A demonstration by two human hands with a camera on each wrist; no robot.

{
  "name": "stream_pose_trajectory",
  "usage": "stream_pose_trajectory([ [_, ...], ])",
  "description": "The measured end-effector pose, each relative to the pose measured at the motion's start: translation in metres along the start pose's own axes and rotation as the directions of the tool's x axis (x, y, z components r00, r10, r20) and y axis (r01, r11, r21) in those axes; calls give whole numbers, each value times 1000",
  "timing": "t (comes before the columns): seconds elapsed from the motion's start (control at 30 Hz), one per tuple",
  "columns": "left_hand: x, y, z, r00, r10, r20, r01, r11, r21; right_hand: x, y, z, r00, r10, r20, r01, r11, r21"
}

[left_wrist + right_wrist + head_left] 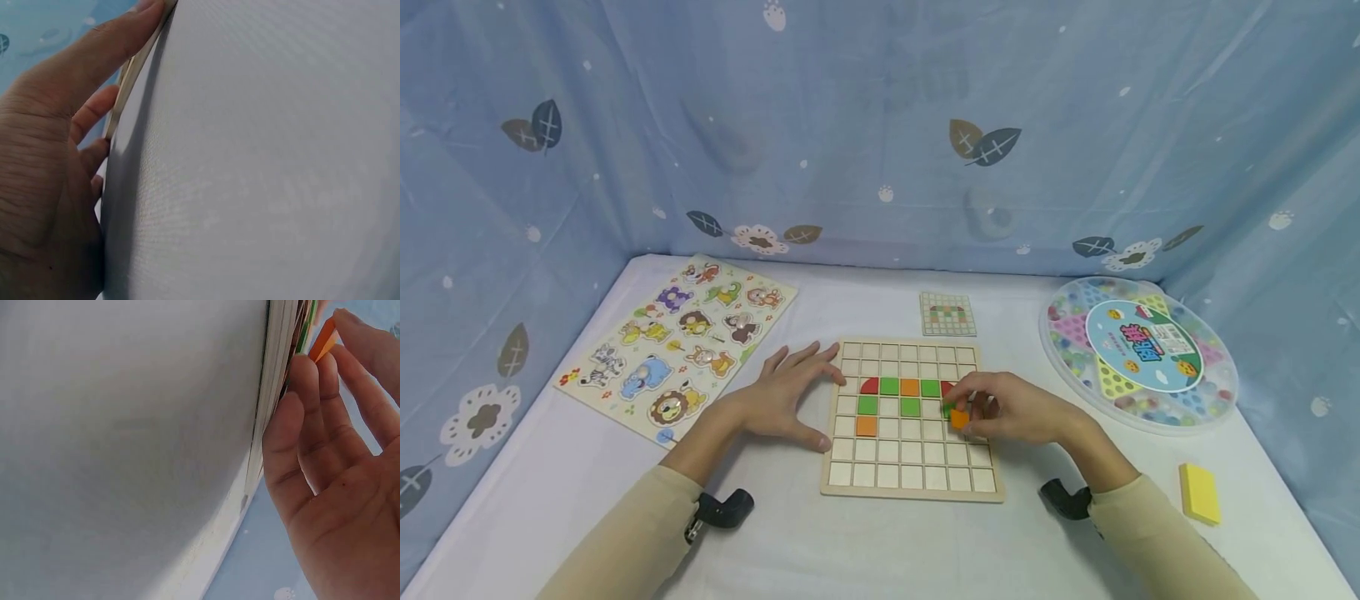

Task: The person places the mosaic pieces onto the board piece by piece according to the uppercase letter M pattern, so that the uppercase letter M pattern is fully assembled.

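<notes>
A wooden grid board point(913, 493) lies flat on the white table. My left hand point(786, 400) spreads its fingers and thumb along the board's left edge, touching it. Between thumb and fingers, my right hand point(1022, 408) pinches an orange square tile point(959, 419) over the right side of the grid. The right wrist view shows that orange tile point(323, 339) tilted up on edge. An arch of tiles sits in the grid: a red rounded tile point(869, 386), green squares point(889, 387) and orange squares point(866, 426). Right-hand fingers partly cover the arch's right end.
A small pattern card point(947, 314) with a similar arch lies behind the board. An animal puzzle board point(730, 321) is at the left, a round board game with marbles point(1142, 346) at the right. Nearer on the right lies a yellow block point(1200, 493).
</notes>
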State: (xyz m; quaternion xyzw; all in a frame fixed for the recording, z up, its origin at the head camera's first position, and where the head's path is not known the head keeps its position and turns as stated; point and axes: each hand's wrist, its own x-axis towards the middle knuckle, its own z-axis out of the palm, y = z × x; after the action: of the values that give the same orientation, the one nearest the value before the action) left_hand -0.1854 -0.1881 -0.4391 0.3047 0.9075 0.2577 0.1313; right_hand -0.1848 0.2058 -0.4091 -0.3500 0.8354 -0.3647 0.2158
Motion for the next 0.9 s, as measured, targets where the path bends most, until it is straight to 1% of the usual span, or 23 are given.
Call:
stream_pose_trajectory([
  [0.07,-1,1,1,1000,-3,-1,3,1000,1,0,-1,2,1000,3,2,-3,1000,-2],
  [0.3,-7,2,4,1000,-6,-2,6,1000,-1,-1,-4,11,1000,22,10,-22,998,-61],
  [0.43,-8,4,4,1000,-8,-2,8,1000,-6,-2,-6,12,1000,29,10,-28,998,-59],
  [0.57,-8,4,5,1000,-8,-3,8,1000,-8,-1,-6,11,1000,16,9,-15,998,-68],
  [0.77,-5,3,7,1000,10,-8,-10,1000,-27,-2,-6,11,998,53,30,-52,997,-50],
  [0.9,-2,2,8,1000,14,2,-14,1000,-24,-3,-5,11,998,58,39,-56,997,-43],
])
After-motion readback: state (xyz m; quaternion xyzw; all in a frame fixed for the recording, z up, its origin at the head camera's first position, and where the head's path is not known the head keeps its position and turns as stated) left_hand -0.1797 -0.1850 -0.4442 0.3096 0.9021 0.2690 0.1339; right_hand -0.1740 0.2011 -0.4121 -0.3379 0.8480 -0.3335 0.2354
